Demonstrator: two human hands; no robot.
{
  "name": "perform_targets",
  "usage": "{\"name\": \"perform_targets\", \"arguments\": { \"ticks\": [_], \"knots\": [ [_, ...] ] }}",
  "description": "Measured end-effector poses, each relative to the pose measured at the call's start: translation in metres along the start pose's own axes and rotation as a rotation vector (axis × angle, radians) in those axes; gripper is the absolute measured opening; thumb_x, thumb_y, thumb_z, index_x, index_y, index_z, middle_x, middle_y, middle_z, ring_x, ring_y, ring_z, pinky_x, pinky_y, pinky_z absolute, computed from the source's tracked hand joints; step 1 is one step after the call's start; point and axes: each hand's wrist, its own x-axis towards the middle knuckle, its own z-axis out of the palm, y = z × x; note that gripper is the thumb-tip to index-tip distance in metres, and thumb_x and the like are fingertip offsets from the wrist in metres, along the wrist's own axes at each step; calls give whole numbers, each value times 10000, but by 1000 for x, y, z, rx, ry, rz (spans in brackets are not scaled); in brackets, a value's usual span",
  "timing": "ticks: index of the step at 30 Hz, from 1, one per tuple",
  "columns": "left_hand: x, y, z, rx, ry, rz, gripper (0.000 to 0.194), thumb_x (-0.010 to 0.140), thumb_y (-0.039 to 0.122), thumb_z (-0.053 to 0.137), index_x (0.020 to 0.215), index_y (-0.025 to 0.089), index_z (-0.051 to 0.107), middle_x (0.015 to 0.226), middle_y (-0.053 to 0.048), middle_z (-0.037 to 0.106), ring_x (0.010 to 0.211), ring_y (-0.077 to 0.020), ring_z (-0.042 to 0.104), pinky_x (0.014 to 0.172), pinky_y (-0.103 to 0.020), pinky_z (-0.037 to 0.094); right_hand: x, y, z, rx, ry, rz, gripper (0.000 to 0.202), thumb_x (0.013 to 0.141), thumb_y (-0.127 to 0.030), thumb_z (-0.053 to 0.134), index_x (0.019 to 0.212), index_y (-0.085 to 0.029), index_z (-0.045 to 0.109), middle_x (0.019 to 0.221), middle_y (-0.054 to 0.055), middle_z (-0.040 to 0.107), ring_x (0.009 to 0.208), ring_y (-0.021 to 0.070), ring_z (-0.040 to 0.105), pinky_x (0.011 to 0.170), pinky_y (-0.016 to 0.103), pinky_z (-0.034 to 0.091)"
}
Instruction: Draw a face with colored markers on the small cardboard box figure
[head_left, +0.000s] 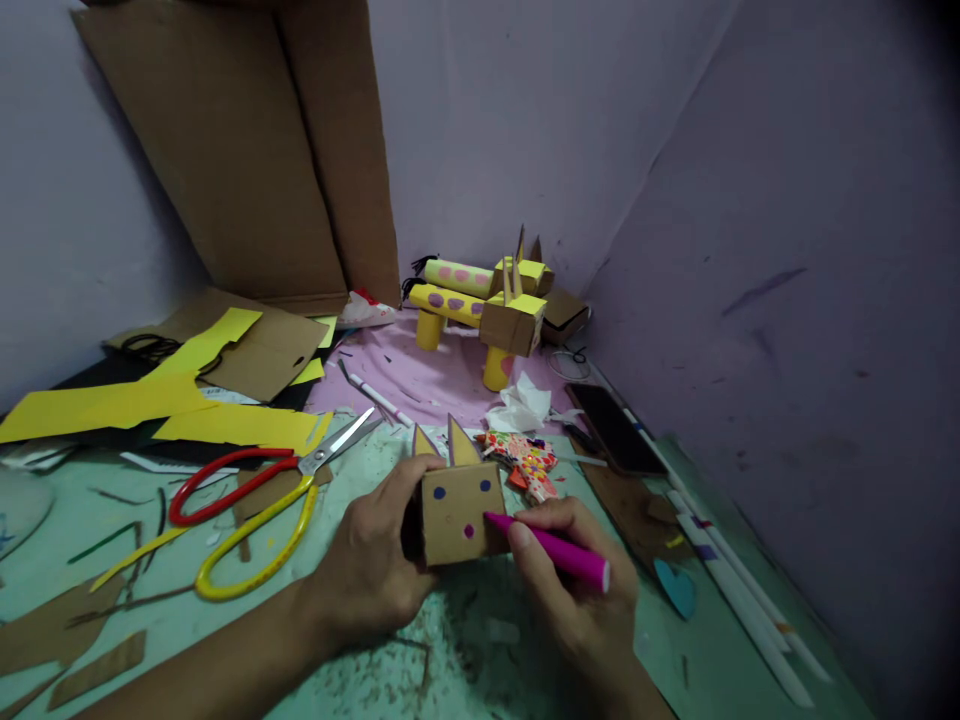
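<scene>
My left hand (379, 555) grips a small cardboard box (450, 525) by its left side. Two dark blue dots and one magenta dot mark the face turned toward me, and two pointed cardboard ears (459, 440) stand up from its top. In my right hand (581, 590) is a magenta marker (562, 555), pinched like a pen. The marker's tip is at the right part of the box face, beside the magenta dot; whether it touches the cardboard I cannot tell.
Scissors (311, 462) with red and yellow handles lie open at left, near yellow paper strips (112, 408) and cardboard scraps (97, 670). Behind stand yellow spotted paper animals (450, 305) with cardboard heads. A phone (615, 428), white rolled sticks (739, 600) and a blue heart (675, 588) lie right.
</scene>
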Motion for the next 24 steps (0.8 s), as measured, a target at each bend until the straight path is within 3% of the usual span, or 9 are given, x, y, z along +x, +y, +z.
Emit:
{"name": "perform_targets", "arguments": {
  "ticks": [24],
  "knots": [
    [-1, -4, 2, 4, 20, -6, 663, 696, 170, 671, 1294, 296, 414, 1133, -49, 650, 968, -251, 688, 800, -385, 587, 0, -1, -1, -1, 4, 23, 140, 841, -291, 644, 715, -230, 646, 559, -76, 573, 459, 80, 471, 465, 212, 344]
  ]
}}
